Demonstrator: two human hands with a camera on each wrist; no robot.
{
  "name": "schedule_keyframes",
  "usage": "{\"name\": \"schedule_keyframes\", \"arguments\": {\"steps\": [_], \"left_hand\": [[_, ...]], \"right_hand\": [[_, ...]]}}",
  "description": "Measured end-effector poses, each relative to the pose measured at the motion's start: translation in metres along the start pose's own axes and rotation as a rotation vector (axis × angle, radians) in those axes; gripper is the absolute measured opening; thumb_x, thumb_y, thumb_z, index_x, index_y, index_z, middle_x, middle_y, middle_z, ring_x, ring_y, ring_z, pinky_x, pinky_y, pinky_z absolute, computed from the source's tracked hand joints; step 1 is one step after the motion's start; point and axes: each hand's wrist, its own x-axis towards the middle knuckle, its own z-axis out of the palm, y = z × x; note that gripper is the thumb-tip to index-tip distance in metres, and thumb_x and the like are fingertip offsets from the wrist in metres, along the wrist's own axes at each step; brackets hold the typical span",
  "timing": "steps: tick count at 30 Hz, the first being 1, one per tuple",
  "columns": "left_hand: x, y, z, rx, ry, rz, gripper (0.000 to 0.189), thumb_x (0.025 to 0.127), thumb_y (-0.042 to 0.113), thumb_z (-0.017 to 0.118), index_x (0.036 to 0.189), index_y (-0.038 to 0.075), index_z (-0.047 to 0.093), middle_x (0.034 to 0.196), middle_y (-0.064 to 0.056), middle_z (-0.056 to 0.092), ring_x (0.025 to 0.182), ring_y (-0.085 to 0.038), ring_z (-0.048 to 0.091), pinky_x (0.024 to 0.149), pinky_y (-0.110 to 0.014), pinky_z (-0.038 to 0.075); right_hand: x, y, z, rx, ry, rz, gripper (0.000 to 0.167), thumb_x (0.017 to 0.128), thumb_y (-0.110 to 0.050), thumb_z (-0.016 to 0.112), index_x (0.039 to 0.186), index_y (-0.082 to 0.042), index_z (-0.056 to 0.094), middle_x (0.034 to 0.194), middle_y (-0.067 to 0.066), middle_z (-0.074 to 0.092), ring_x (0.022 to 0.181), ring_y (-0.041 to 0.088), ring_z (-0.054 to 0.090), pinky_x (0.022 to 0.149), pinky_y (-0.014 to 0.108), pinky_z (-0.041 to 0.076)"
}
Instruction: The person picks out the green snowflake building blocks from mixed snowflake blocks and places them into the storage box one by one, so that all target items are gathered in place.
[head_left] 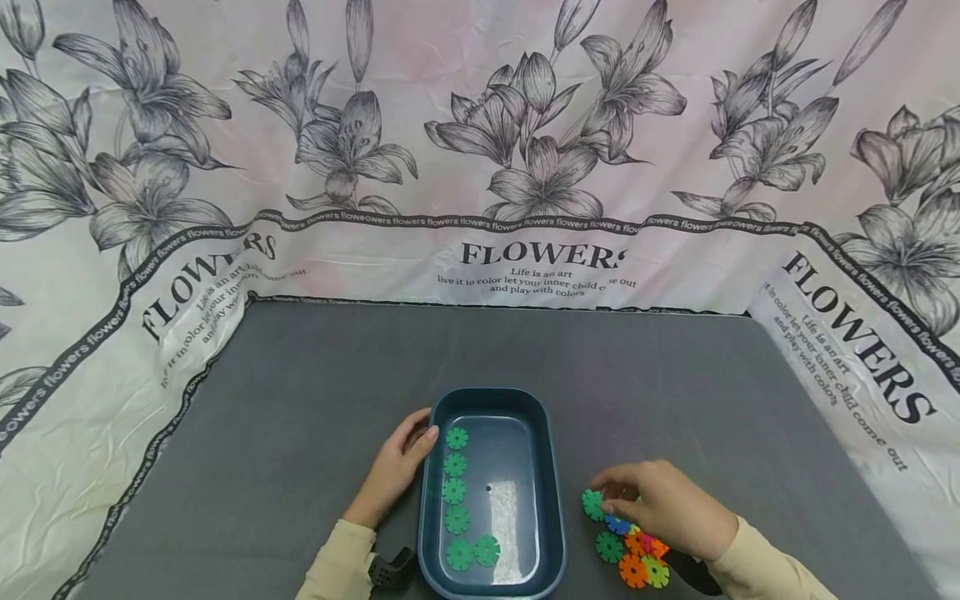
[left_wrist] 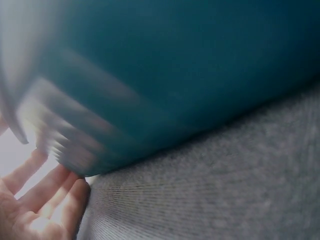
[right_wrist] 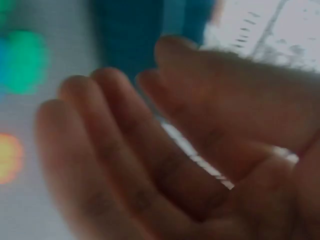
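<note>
A blue plastic tray [head_left: 558, 500] stands on the grey tabletop, with several green flower-shaped discs [head_left: 454, 490] inside, mostly in a column along its left side. My left hand [head_left: 401, 458] holds the tray's left side, thumb at the rim and fingers against the outer wall [left_wrist: 165, 90]. Right of the tray, my right hand [head_left: 663, 504] hovers over a small pile of coloured discs. Its fingertips are right at a green disc [head_left: 592, 505]. In the right wrist view the bent fingers [right_wrist: 110, 135] and thumb stand apart, with nothing visible between them.
Beside the right hand lie another green disc [head_left: 609, 547], an orange disc [head_left: 633, 571], a yellow-green disc [head_left: 656, 572] and a blue disc [head_left: 618, 524]. A flower-printed cloth [head_left: 525, 267] borders the grey surface at the back and sides.
</note>
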Motion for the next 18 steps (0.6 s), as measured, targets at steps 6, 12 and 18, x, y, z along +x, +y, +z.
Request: {"name": "schedule_keyframes", "arguments": {"steps": [6,12,18], "left_hand": [[0.0,-0.002,0.001,0.002,-0.009,0.011,0.051,0.097,0.031,0.057,0.141,0.009,0.044,0.14,-0.013,0.049,0.129,-0.026,0.048,0.105,-0.037,0.04],[0.0,-0.004,0.001,-0.018,-0.009,0.0,0.049,0.097,0.031,0.057,0.141,0.013,0.045,0.139,-0.01,0.05,0.129,-0.023,0.048,0.104,-0.033,0.041],[0.0,-0.004,0.001,-0.016,-0.008,-0.003,0.05,0.097,0.031,0.057,0.141,0.014,0.044,0.141,-0.01,0.048,0.13,-0.024,0.047,0.105,-0.036,0.039]], "right_hand": [[-0.012,0.034,0.038,-0.023,-0.01,0.015,0.022,0.075,-0.014,0.08,0.095,-0.01,0.069,0.081,-0.007,0.065,0.069,0.0,0.055,0.059,0.023,0.048],[-0.014,0.039,0.056,-0.165,0.043,0.002,0.028,0.069,-0.013,0.084,0.086,-0.019,0.063,0.082,-0.013,0.054,0.073,0.002,0.05,0.062,0.023,0.047],[-0.014,0.038,0.06,-0.208,0.102,-0.075,0.03,0.069,-0.012,0.084,0.077,-0.021,0.056,0.081,-0.015,0.048,0.076,0.001,0.043,0.063,0.021,0.044]]}}
